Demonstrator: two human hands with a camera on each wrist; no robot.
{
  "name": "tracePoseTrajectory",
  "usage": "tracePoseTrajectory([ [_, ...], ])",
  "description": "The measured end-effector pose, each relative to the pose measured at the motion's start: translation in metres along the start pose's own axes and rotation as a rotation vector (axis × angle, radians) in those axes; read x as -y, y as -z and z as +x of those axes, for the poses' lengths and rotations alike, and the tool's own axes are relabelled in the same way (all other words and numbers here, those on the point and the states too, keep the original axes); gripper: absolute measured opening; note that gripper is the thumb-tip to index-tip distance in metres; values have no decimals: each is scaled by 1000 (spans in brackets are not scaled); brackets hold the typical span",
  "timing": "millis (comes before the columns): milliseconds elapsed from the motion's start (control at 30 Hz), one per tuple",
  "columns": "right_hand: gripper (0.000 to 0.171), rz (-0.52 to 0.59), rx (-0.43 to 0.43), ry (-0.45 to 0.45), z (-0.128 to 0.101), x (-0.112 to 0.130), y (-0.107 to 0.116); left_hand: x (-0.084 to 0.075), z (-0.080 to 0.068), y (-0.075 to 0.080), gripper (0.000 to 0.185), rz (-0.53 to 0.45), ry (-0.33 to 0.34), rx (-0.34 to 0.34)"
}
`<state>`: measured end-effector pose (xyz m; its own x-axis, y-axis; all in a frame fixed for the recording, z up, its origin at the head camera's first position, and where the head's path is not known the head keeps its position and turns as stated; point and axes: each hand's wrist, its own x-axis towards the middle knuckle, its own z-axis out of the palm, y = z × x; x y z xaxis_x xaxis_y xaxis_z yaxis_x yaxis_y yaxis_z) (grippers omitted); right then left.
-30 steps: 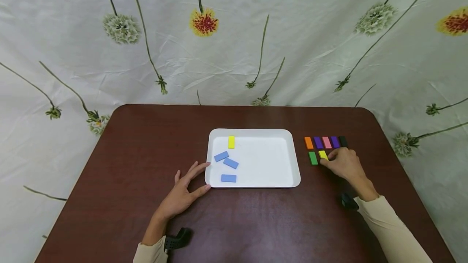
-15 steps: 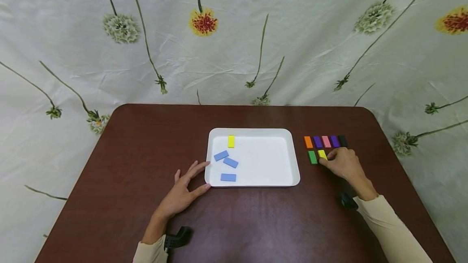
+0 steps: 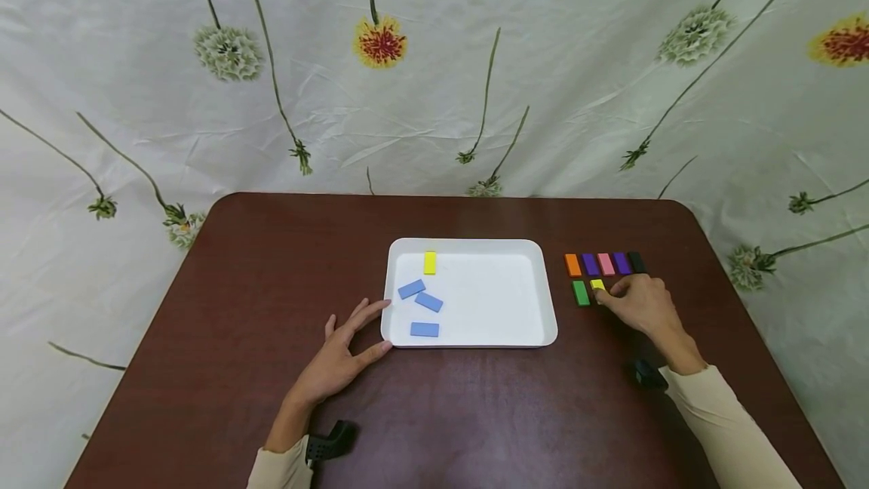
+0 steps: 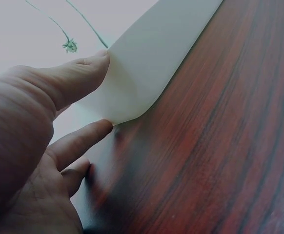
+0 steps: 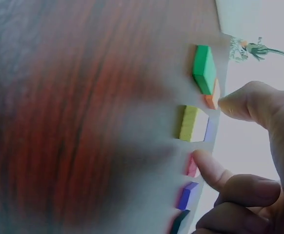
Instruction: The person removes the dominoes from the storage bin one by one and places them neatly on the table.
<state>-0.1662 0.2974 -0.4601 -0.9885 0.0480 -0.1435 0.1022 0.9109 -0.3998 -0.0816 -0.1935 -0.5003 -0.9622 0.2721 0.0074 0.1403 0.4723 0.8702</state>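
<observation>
My left hand (image 3: 330,370) touches the left side of a white tray (image 3: 502,336), fingers spread, with the thumb by the front corner and a fingertip on the rim. The left wrist view shows its fingertips against the tray wall (image 4: 144,73). Inside the tray lie a yellow block (image 3: 430,262) and three blue blocks (image 3: 425,330). To the right, my right hand (image 3: 643,306) is over another yellow block (image 5: 193,124), partly hiding it in the head view. Its thumb and index finger stand either side of that block with visible gaps; the other fingers are curled.
A green block (image 3: 580,293) lies left of the right hand's yellow block. Behind them is a row with an orange block (image 3: 573,265), purple blocks (image 3: 591,264), a pink block (image 3: 606,263) and a black block (image 3: 636,262). A flowered cloth (image 3: 434,96) hangs behind the brown table (image 3: 305,240).
The right hand has shifted slightly, and its thumb covers more of the yellow block in the head view. The left hand and tray stay in place.
</observation>
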Motion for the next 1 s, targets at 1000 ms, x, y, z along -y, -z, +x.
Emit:
tracePoseTrajectory([
  [1000, 19, 92, -19, 641, 25, 92, 6, -1, 1, 0, 64, 1, -11, -8],
])
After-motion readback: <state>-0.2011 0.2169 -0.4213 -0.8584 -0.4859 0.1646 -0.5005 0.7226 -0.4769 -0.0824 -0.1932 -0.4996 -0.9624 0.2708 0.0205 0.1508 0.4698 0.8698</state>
